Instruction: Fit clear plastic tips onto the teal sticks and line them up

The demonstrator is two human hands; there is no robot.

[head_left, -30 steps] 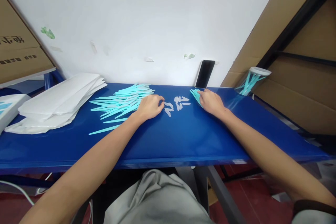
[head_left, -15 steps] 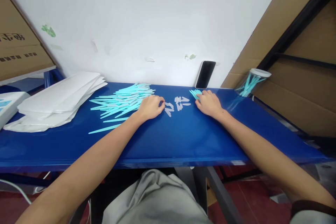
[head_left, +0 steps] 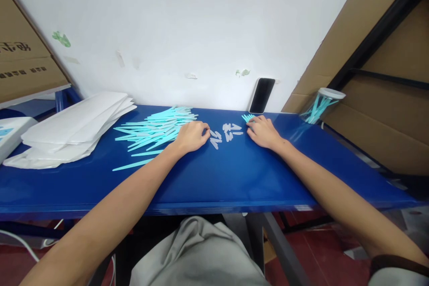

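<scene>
My left hand (head_left: pixel 193 136) rests on the table at the right edge of a pile of turquoise tapered sticks (head_left: pixel 157 126). Its thumb and forefinger are pinched together; whatever is between them is too small to make out. Beside those fingertips lie a few small translucent whitish pieces (head_left: pixel 214 142), and a second cluster of such pieces (head_left: pixel 228 134) sits between the hands. My right hand (head_left: pixel 264 132) is over the near ends of a small group of turquoise sticks (head_left: pixel 247 117), fingers bent and slightly apart, partly covering them.
A black-screened phone (head_left: pixel 262 95) leans on the wall. At the right, a clear jar (head_left: pixel 318 107) with a white lid holds turquoise sticks. White bags (head_left: pixel 77 120) are stacked at the left, beside a white device (head_left: pixel 13 136). All this is on the blue table (head_left: pixel 228 183).
My right hand has shifted slightly left, and its fingers look a little more spread over the small group of sticks. My left hand keeps its pinch in nearly the same place.
</scene>
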